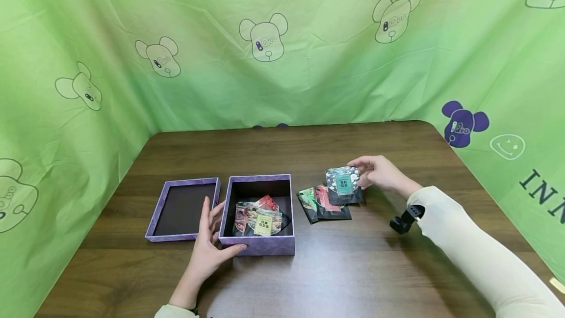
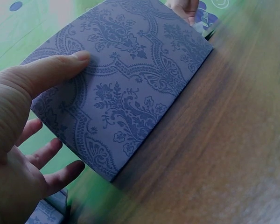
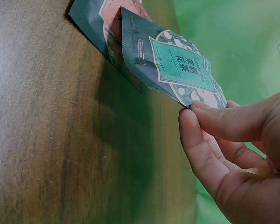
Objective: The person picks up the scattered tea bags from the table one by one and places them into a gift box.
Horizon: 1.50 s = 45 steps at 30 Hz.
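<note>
While the left hand (image 1: 208,249) braces the purple box (image 1: 271,247), right hand (image 1: 375,173): thumb and fingertip pinched tight on the jasmine tea sachet (image 1: 343,183), at its upper right corner. Gap nil apart from the foil.
Left hand: spread wide, not clenched. Thumb lies flat against the box's patterned front face; fingers are up along the left wall, loosely extended. Whether every fingertip touches the wall, can't tell.
Jasmine tea sachet: right of the box, tilted, gripped end raised over the wooden table (image 1: 344,278). Teal label faces up. Far end overlaps the red-labelled sachet (image 1: 325,200); can't tell if they touch.
Red-labelled sachet: on the table, partly over the green-printed sachet (image 1: 308,200), which is nearest the box.
Purple box: upright, top off, dark inside, pattern on the outer wall.
Box contents: several sachets, overlapping; yellow-labelled sachet (image 1: 263,225) on top at the front, red-printed sachet (image 1: 267,202) behind it.
Lid (image 1: 183,210): left of the box, dark inner side up, near the left fingers.
Right wrist: black strapped device (image 1: 406,218) over the pale sleeve (image 1: 468,239).
</note>
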Tool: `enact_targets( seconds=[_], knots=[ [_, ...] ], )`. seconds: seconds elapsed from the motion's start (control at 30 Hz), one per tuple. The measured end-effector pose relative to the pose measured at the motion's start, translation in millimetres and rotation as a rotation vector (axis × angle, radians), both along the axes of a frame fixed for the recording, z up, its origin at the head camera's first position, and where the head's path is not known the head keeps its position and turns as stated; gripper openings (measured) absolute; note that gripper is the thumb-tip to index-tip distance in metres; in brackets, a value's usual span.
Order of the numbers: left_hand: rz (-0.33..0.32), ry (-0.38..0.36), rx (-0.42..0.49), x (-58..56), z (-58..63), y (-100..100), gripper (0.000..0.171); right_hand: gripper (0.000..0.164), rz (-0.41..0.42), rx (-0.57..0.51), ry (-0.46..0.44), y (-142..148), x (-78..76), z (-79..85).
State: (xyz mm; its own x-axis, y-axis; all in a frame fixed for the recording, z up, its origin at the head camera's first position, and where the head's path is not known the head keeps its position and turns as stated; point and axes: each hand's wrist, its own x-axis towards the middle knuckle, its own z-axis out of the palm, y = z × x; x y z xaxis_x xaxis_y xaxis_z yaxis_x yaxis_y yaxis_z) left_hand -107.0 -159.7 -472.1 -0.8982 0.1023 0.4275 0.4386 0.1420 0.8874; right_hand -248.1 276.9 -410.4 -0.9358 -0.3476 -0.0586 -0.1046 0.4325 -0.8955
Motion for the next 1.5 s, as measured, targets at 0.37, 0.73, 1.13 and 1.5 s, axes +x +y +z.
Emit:
enact_targets(
  seconds=[0.37, 0.73, 1.13, 1.5],
  knots=[
    [0.001, -0.010, 0.000, -0.1, 0.5, -0.4, 0.135, 0.056, -0.031, -0.048, 0.006, -0.4, 0.6, 13.0],
    [0.005, 0.004, -0.004, 1.2, -0.1, -0.1, 0.135, 0.057, -0.027, 0.005, 0.068, -9.5, 4.7, 26.1],
    [0.004, 0.015, -0.006, 0.5, 1.1, 0.3, 0.134, 0.059, -0.004, -0.005, 0.082, -22.9, 8.6, 47.1],
    [-0.001, 0.021, -0.003, 0.7, 1.0, 0.5, 0.134, 0.058, 0.032, 0.012, 0.118, -38.1, 12.6, 68.0]
  ],
)
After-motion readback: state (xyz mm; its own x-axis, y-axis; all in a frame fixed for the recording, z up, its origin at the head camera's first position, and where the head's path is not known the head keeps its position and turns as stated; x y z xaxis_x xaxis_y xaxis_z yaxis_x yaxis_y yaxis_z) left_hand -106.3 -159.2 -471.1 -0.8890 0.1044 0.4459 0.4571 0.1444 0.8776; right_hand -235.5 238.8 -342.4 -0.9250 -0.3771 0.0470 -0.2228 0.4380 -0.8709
